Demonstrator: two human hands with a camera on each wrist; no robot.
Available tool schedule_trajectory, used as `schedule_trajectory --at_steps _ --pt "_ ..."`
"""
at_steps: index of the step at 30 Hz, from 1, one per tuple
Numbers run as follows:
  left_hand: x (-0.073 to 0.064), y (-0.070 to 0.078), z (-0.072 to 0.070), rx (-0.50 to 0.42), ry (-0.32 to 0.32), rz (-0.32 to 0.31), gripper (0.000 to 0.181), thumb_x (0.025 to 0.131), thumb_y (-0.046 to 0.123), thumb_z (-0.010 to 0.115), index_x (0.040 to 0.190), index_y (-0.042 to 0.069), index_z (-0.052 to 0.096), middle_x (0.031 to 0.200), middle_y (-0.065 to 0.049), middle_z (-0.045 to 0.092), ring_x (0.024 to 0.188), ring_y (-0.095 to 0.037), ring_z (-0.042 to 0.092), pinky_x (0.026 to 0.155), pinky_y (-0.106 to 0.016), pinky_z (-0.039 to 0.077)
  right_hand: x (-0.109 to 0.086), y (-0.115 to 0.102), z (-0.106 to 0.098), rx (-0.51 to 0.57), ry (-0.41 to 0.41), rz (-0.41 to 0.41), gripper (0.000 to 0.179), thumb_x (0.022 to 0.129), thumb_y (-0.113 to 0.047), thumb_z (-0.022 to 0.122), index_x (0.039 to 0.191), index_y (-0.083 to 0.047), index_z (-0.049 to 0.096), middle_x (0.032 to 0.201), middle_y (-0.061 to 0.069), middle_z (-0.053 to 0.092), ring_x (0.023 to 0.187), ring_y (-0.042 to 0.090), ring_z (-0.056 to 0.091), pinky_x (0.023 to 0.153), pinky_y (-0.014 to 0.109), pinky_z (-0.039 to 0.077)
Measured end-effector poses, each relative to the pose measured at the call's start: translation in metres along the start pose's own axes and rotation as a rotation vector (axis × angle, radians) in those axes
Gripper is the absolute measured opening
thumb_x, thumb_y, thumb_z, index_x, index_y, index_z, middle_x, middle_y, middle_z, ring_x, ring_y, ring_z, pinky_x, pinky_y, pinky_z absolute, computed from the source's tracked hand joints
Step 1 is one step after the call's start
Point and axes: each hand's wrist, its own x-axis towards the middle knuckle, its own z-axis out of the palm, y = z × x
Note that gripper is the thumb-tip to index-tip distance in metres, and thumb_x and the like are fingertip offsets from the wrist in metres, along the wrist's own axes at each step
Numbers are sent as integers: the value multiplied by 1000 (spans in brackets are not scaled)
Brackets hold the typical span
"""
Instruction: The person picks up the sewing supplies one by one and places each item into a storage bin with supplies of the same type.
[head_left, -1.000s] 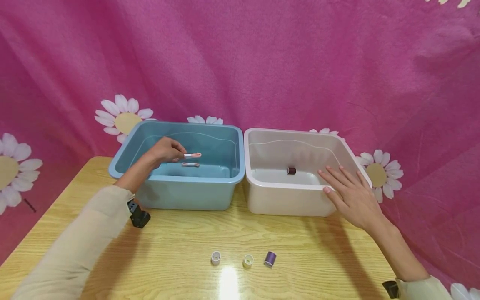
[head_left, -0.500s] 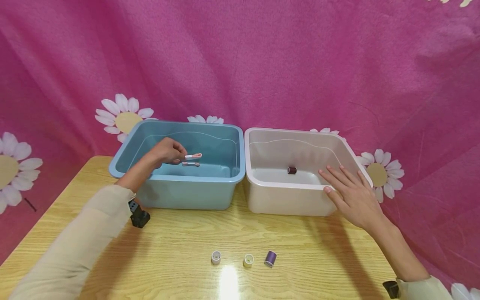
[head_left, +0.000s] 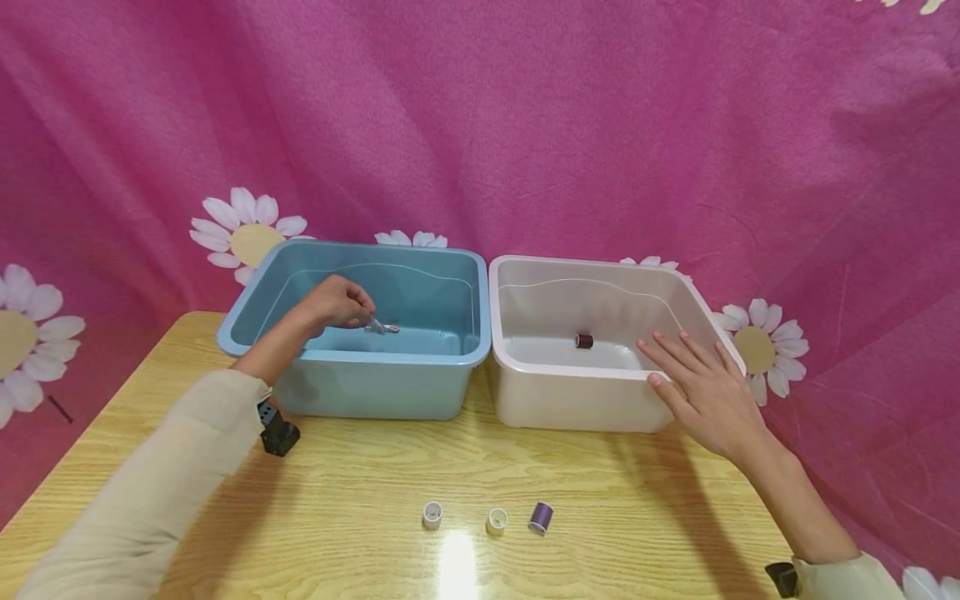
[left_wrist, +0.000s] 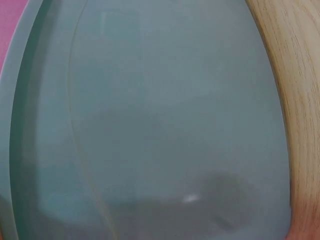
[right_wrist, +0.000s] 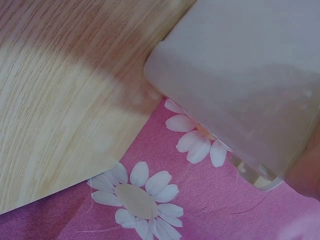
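Observation:
My left hand (head_left: 337, 302) is over the blue bin (head_left: 352, 357), fingers bent and pointing down into it. Right at its fingertips is a small thread skein (head_left: 378, 326), blurred and tilted downward; I cannot tell whether the fingers still pinch it. In the head view it overlaps a second skein (head_left: 393, 329), pale with a little red, inside the bin. My right hand (head_left: 705, 396), fingers straight and spread, rests at the near right rim of the pale pink bin (head_left: 570, 369). A dark brown thread spool (head_left: 583, 341) lies inside that bin.
Three thread spools are on the wooden table (head_left: 360, 467) in front of the bins: a white spool (head_left: 432, 515), a pale yellow spool (head_left: 497, 522) and a purple spool (head_left: 541, 517) on its side. Behind hangs a magenta cloth (head_left: 480, 125) with daisies.
The skein at my left fingertips, level and pointing right before, has dropped and tilted toward the one in the bin. Neither hand has visibly moved.

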Motion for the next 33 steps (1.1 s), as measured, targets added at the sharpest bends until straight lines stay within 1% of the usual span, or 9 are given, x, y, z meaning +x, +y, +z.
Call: schedule_trajectory --at_steps 7,13,16,20,23,26,29,32,33 --pt "0 0 1 3 -6 5 20 97 3 60 112 -10 65 110 -20 61 101 -32 60 93 -43 52 0 0 -1 -1 -7 1 49 103 -37 51 151 -26 47 152 10 46 142 38 34 114 61 10" --pt "0 -1 1 10 -59 77 28 99 4 57 122 -12 60 120 -25 60 105 -35 60 93 -45 50 0 0 -2 0 -16 4 51 103 -37 52 152 -27 45 153 10 45 142 39 33 114 62 10" --pt "0 -1 2 14 -87 111 32 100 5 57 128 -12 57 126 -26 58 113 -38 58 96 -47 48 0 0 -2 -2 -23 3 51 103 -37 51 153 -27 43 152 11 45 142 40 33 115 62 9" --pt "-2 0 1 39 -98 156 34 101 5 56 130 -10 56 127 -26 60 120 -40 55 98 -50 46 0 -1 0 -4 -31 1 51 103 -38 51 153 -27 43 152 12 44 140 42 35 115 62 8" --pt "-3 1 0 96 -79 197 34 100 6 57 131 -8 57 124 -26 62 119 -41 56 97 -51 45 1 -1 0 -3 -27 1 51 103 -37 51 152 -27 45 152 11 45 139 43 36 115 61 9" --pt "-5 2 0 192 -46 252 39 98 8 60 134 -6 55 126 -27 61 117 -41 57 94 -52 47 1 -1 0 -3 -22 2 50 103 -37 52 152 -26 45 152 11 45 139 43 36 114 62 9" --pt "-9 3 0 290 -17 305 49 98 10 62 142 -5 48 131 -30 57 117 -43 57 92 -53 48 0 -1 0 -3 -21 4 51 103 -37 52 152 -27 45 153 11 44 140 43 35 114 62 9" --pt "-14 6 1 347 1 334 58 98 12 62 149 -4 39 136 -31 52 118 -43 57 92 -54 48 -1 -1 0 -1 -23 8 51 103 -37 52 152 -27 45 153 11 44 140 43 35 114 62 9" --pt "-16 7 1 359 4 338 59 98 13 62 150 -3 38 138 -31 51 113 -42 60 90 -54 48 -1 -1 0 -1 -24 8 51 103 -37 51 152 -27 45 153 11 44 140 43 35 114 62 9"
